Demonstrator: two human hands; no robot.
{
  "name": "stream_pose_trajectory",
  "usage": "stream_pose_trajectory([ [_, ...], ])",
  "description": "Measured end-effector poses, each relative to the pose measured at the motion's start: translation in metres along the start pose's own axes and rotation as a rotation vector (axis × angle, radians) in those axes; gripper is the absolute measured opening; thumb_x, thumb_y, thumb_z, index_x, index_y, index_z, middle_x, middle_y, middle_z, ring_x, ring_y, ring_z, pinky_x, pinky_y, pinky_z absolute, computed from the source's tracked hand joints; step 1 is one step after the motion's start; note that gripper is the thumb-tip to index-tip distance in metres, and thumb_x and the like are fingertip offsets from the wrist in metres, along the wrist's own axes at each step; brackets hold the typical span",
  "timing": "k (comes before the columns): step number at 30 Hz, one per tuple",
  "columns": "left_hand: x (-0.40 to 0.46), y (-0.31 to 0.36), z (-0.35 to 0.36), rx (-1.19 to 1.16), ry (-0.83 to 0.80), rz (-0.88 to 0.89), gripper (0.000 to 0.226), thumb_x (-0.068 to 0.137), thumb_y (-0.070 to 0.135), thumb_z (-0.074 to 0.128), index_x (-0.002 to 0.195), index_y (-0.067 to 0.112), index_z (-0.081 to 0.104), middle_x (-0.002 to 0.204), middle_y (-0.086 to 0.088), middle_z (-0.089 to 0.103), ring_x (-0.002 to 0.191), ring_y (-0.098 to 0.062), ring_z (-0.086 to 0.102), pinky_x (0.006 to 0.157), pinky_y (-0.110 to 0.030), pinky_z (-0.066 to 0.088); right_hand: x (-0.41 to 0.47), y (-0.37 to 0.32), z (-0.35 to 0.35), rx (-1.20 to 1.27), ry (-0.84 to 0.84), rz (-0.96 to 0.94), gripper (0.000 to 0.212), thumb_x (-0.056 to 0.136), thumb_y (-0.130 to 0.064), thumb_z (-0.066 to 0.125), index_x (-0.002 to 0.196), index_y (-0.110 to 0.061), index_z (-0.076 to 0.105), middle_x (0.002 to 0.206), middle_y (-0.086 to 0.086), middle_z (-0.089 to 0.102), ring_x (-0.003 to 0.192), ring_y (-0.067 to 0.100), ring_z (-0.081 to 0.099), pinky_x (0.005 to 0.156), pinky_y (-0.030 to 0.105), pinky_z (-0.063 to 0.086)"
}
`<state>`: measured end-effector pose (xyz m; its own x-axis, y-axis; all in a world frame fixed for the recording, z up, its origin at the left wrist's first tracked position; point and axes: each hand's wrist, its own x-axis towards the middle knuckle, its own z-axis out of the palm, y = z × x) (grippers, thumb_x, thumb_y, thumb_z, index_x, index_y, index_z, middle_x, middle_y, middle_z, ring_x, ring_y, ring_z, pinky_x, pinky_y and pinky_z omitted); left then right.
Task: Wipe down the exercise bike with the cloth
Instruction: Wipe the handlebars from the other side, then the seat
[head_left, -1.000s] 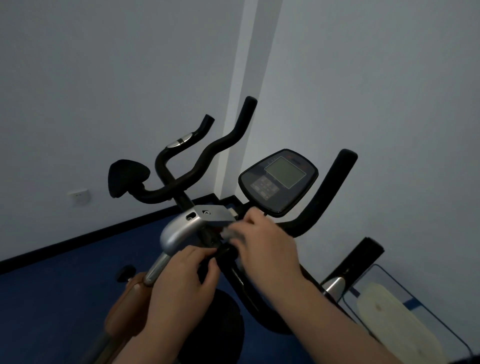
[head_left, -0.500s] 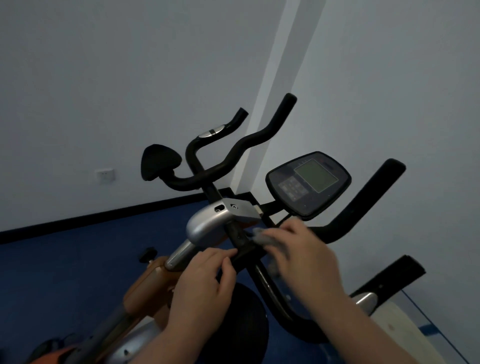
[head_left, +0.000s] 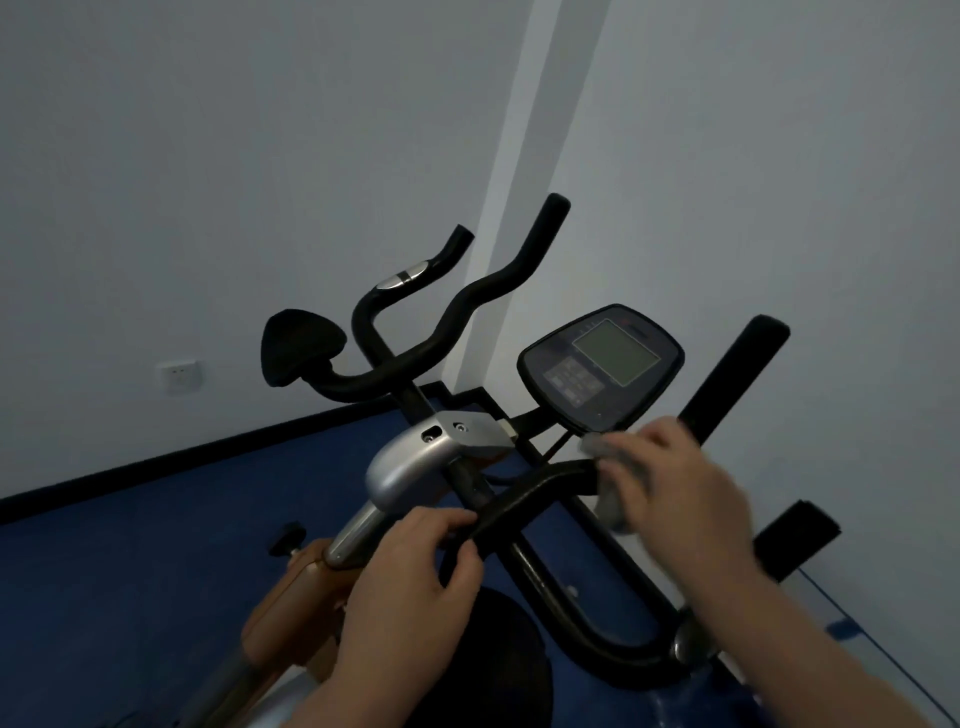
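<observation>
Here we see the left hand (head_left: 410, 587) clamped on the bike's bar (head_left: 524, 499), the right hand (head_left: 685, 493) curled round the cloth (head_left: 615, 486) on that bar below the console (head_left: 602, 364); a hard swipe could bump the console.

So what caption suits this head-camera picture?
Right hand wipes the bike's handlebar with a grey cloth while the left hand grips the bar.

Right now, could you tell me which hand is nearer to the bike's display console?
The right hand, which holds the cloth on the handlebar just below the console. The left hand grips the bar lower down, farther to the console's lower left.
</observation>
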<state>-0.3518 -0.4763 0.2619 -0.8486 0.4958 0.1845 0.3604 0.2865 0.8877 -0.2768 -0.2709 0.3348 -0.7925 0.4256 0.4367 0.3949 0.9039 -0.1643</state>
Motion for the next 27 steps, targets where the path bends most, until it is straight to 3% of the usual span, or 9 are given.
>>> stream_pose_trajectory([
  [4, 0.024, 0.021, -0.005, 0.059, -0.138, 0.082, 0.028, 0.092, 0.031, 0.056, 0.1, 0.056, 0.045, 0.106, 0.031, 0.052, 0.106, 0.009, 0.049, 0.09, -0.021, 0.046, 0.017, -0.009, -0.007, 0.032, 0.122, 0.075, 0.017, 0.086, -0.032, 0.067, 0.102, -0.035, 0.071, 0.09, -0.013, 0.044, 0.067, 0.01, 0.048, 0.053, 0.021, 0.033],
  [8, 0.046, 0.046, 0.004, -0.015, -0.204, 0.132, 0.031, 0.096, 0.025, 0.051, 0.11, 0.052, 0.048, 0.109, 0.031, 0.049, 0.109, 0.008, 0.048, 0.093, -0.019, 0.042, -0.014, -0.033, 0.011, 0.063, -0.069, -0.036, 0.023, 0.086, -0.032, 0.07, 0.107, -0.038, 0.07, 0.091, -0.01, 0.051, 0.068, 0.006, 0.049, 0.053, 0.011, 0.03],
  [11, 0.045, 0.048, 0.013, -0.009, -0.229, 0.143, 0.032, 0.094, 0.031, 0.053, 0.121, 0.047, 0.048, 0.111, 0.031, 0.049, 0.11, 0.007, 0.046, 0.096, -0.023, 0.043, -0.019, -0.005, -0.005, 0.009, -0.017, 0.008, 0.022, 0.082, -0.028, 0.074, 0.104, -0.032, 0.073, 0.088, -0.005, 0.055, 0.063, 0.012, 0.054, 0.048, 0.022, 0.039],
  [15, 0.036, 0.052, 0.024, 0.069, -0.227, 0.183, 0.032, 0.095, 0.031, 0.051, 0.121, 0.047, 0.044, 0.114, 0.036, 0.039, 0.117, 0.01, 0.029, 0.094, -0.016, 0.031, 0.005, 0.027, -0.031, -0.08, 0.081, 0.138, 0.019, 0.09, -0.038, 0.062, 0.105, -0.034, 0.073, 0.095, -0.007, 0.053, 0.07, 0.013, 0.053, 0.056, 0.029, 0.045],
  [17, 0.038, 0.057, 0.033, 0.109, -0.198, 0.194, 0.033, 0.095, 0.029, 0.05, 0.125, 0.043, 0.045, 0.117, 0.033, 0.039, 0.116, 0.009, 0.025, 0.093, -0.014, 0.027, 0.015, 0.022, -0.031, -0.02, 0.129, 0.079, 0.016, 0.089, -0.036, 0.064, 0.104, -0.035, 0.072, 0.095, -0.008, 0.052, 0.072, 0.013, 0.054, 0.057, 0.027, 0.044],
  [20, 0.042, 0.066, 0.046, 0.156, -0.165, 0.198, 0.034, 0.096, 0.026, 0.049, 0.127, 0.04, 0.045, 0.111, 0.034, 0.038, 0.108, 0.01, 0.026, 0.092, -0.014, 0.027, 0.012, 0.012, -0.017, 0.025, -0.087, -0.123, 0.019, 0.09, -0.039, 0.061, 0.108, -0.044, 0.065, 0.096, -0.011, 0.047, 0.077, 0.011, 0.054, 0.058, 0.022, 0.035],
  [22, 0.042, 0.07, 0.05, 0.162, -0.14, 0.184, 0.033, 0.094, 0.025, 0.051, 0.124, 0.04, 0.047, 0.106, 0.037, 0.038, 0.107, 0.009, 0.028, 0.091, -0.015, 0.028, 0.012, 0.029, -0.017, -0.01, -0.162, -0.161, 0.022, 0.092, -0.045, 0.056, 0.114, -0.047, 0.06, 0.097, -0.012, 0.042, 0.081, 0.009, 0.051, 0.061, 0.023, 0.035],
  [27, 0.034, 0.075, 0.064, 0.183, -0.025, 0.15, 0.031, 0.093, 0.024, 0.054, 0.119, 0.04, 0.048, 0.11, 0.031, 0.043, 0.114, 0.007, 0.03, 0.094, -0.013, 0.025, 0.046, 0.076, -0.055, -0.287, -0.048, -0.232, 0.016, 0.095, -0.034, 0.057, 0.106, -0.042, 0.065, 0.088, -0.01, 0.033, 0.073, 0.01, 0.046, 0.048, 0.024, 0.023],
])
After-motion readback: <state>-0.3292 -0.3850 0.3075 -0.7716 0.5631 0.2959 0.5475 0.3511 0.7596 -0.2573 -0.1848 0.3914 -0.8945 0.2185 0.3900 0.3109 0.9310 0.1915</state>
